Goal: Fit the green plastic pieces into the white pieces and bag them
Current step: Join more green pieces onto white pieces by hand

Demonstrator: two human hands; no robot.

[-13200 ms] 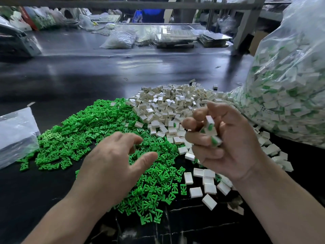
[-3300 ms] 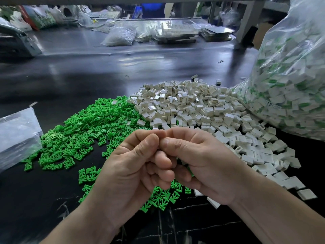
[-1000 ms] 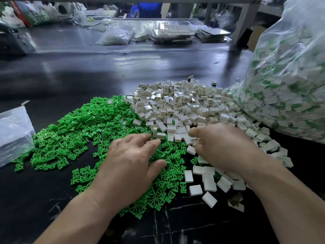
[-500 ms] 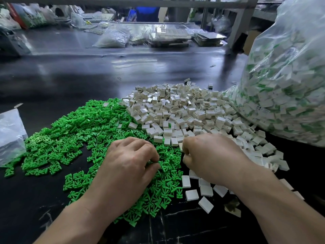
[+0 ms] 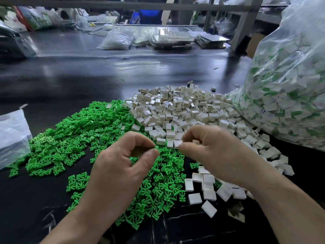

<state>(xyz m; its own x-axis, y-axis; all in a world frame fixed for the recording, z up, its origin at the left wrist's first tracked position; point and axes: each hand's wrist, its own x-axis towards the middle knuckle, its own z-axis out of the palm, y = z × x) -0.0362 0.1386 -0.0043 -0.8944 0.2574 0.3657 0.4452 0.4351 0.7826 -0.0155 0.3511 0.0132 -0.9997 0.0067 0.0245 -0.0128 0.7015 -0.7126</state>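
A wide heap of green plastic pieces (image 5: 77, 138) covers the black table at centre left. Behind it and to the right lies a heap of white pieces (image 5: 177, 111). My left hand (image 5: 121, 166) hovers over the green heap, thumb and forefinger pinching a small green piece (image 5: 156, 147). My right hand (image 5: 216, 152) is raised beside it, its fingertips pinching a white piece (image 5: 181, 143). The two hands' fingertips are close but apart. A large clear bag (image 5: 288, 81) of fitted white-and-green pieces stands at the right.
An empty clear bag (image 5: 12, 136) lies at the left edge. Loose white pieces (image 5: 202, 189) lie under my right wrist. Far across the dark table (image 5: 88, 74) are plastic bags (image 5: 117, 39) and stacked trays (image 5: 174, 39). A post (image 5: 244, 23) rises at back right.
Both hands have lifted off the heaps, where they were reaching down a moment ago. The left now pinches a green piece and the right a white piece.
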